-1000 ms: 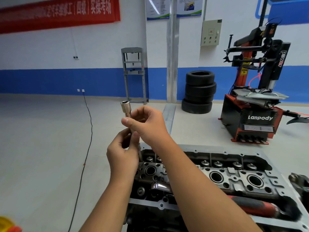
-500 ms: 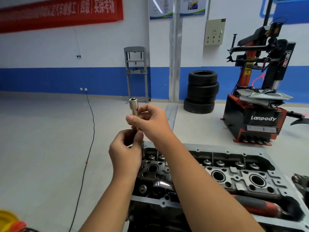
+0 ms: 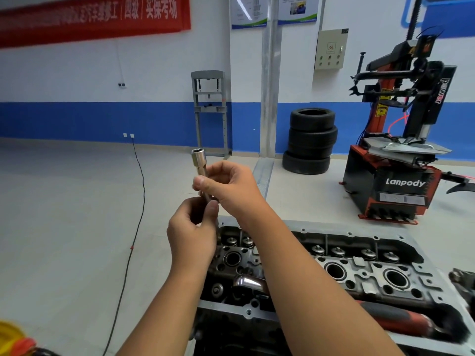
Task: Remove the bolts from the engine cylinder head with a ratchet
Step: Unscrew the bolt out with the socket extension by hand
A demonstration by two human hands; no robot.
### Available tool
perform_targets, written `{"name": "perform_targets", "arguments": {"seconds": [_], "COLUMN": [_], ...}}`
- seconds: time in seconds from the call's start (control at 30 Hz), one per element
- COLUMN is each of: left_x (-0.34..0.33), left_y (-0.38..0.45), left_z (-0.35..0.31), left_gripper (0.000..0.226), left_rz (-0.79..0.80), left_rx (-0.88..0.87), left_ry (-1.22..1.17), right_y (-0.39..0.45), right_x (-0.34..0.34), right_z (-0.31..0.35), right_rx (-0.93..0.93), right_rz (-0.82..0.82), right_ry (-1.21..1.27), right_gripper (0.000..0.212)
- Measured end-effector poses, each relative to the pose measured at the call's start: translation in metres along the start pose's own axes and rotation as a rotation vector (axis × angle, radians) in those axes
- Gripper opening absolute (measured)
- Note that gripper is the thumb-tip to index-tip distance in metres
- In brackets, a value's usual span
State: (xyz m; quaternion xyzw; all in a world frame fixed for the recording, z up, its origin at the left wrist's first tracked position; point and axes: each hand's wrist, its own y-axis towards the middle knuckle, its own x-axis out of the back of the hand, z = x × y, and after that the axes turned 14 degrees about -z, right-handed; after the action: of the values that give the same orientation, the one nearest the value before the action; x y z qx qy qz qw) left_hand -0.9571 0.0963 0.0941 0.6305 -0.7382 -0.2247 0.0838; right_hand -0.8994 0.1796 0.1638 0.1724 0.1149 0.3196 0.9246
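Both my hands hold a chrome extension bar with a socket (image 3: 198, 158) at its top, raised upright above the left end of the cylinder head (image 3: 359, 276). My right hand (image 3: 231, 187) pinches the bar's upper part just under the socket. My left hand (image 3: 191, 233) grips the lower end, which is hidden in the fingers. A ratchet with a red and black handle (image 3: 401, 319) lies along the head's near edge, its chrome head (image 3: 248, 282) showing under my right forearm.
A tyre changer (image 3: 395, 173) stands at the right, a stack of tyres (image 3: 309, 141) by the back wall and a grey press frame (image 3: 209, 111) left of it. A black cable (image 3: 128, 253) runs across the floor on the left. Something yellow and red (image 3: 11, 340) sits at the bottom left.
The hands and bar sit in nearly the same pose; the view shifted slightly, and the fingers adjusted their hold on the bar.
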Motion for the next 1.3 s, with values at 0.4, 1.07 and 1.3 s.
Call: {"name": "perform_targets", "arguments": {"seconds": [0.4,1.07,1.3], "left_x": [0.003,0.004,0.0], "left_y": [-0.003,-0.002,-0.004], "left_z": [-0.006,-0.004,-0.005], "left_gripper": [0.018,0.019,0.031], "left_rz": [0.007,-0.059,0.057], "left_rx": [0.007,-0.073,-0.01], "left_ry": [0.003,0.04,-0.041], "right_y": [-0.006,-0.003,-0.002], "right_x": [-0.002,-0.001,-0.002], "right_z": [0.004,0.004,0.005], "right_rx": [-0.01,0.004,0.001], "right_rz": [0.077,0.025,0.037], "right_ry": [0.003,-0.033,-0.026], "right_gripper": [0.013,0.024,0.007]}}
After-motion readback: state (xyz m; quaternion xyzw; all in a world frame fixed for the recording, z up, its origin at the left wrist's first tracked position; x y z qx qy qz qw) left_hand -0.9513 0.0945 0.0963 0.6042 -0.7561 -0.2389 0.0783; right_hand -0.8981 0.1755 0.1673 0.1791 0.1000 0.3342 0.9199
